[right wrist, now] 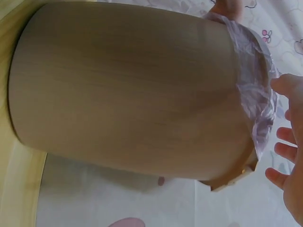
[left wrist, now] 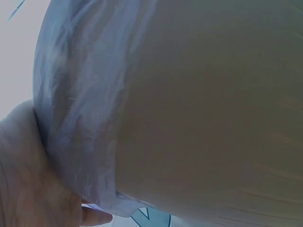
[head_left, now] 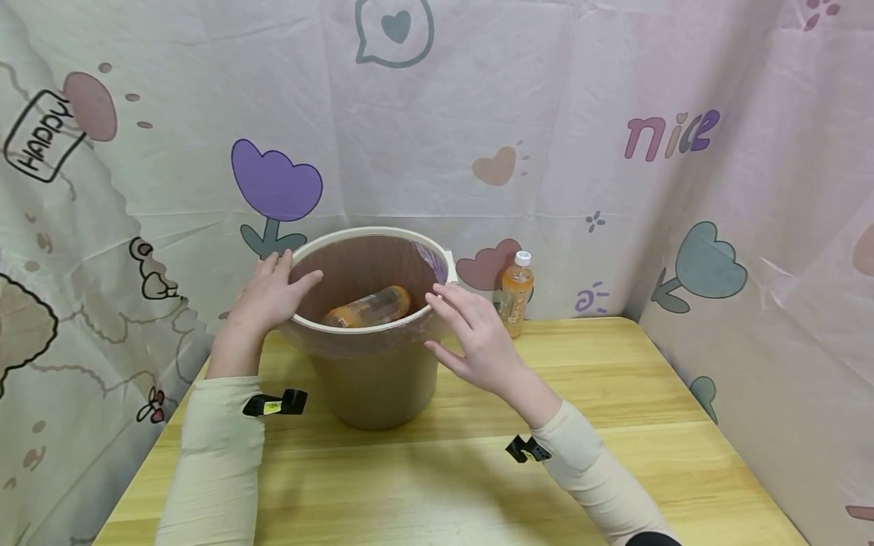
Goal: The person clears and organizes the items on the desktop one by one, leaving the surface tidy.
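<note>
A brown waste bin [head_left: 375, 387] with a pale rim stands upright on the table. A thin, translucent plastic bag [right wrist: 255, 80] lines it and folds over the rim. Inside, a bottle of orange drink [head_left: 372, 307] lies tilted. My left hand [head_left: 269, 296] rests against the bin's left rim, thumb spread toward the opening; in the left wrist view its palm [left wrist: 38, 175] lies along the bag's folded edge. At the right rim is my right hand [head_left: 481, 341], its fingers extended and loosely bent. The right wrist view shows these fingers [right wrist: 286, 151] apart, beside the bag's edge.
A second bottle of orange drink [head_left: 517, 296] with a white cap stands upright behind the right hand, near the table's back edge. The wooden table [head_left: 614, 402] meets a printed cloth backdrop [head_left: 423, 152] at the back and sides.
</note>
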A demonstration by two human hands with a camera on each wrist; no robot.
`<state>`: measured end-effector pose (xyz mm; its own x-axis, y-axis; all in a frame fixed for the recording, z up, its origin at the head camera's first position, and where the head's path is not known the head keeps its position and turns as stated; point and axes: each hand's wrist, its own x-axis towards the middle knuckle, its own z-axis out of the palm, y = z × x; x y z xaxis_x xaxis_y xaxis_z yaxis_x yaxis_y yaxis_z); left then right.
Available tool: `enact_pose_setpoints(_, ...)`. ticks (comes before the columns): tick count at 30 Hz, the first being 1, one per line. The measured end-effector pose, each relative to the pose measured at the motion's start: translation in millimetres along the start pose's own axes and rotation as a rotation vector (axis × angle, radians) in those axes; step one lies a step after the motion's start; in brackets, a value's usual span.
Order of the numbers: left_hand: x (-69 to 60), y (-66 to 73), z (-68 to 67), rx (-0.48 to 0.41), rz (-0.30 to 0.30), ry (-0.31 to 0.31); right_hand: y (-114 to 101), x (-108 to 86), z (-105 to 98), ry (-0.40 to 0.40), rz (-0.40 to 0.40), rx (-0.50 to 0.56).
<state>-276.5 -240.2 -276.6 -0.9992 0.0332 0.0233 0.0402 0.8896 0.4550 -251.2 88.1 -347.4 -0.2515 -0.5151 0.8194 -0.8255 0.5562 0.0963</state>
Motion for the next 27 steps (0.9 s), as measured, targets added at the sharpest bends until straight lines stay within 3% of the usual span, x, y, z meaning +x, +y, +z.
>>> enact_pose_setpoints(27, -0.7, 0.9, -0.2, 0.001, 0.002, -0.001, 25, -47.5, -16, -0.058, 0.094, -0.056)
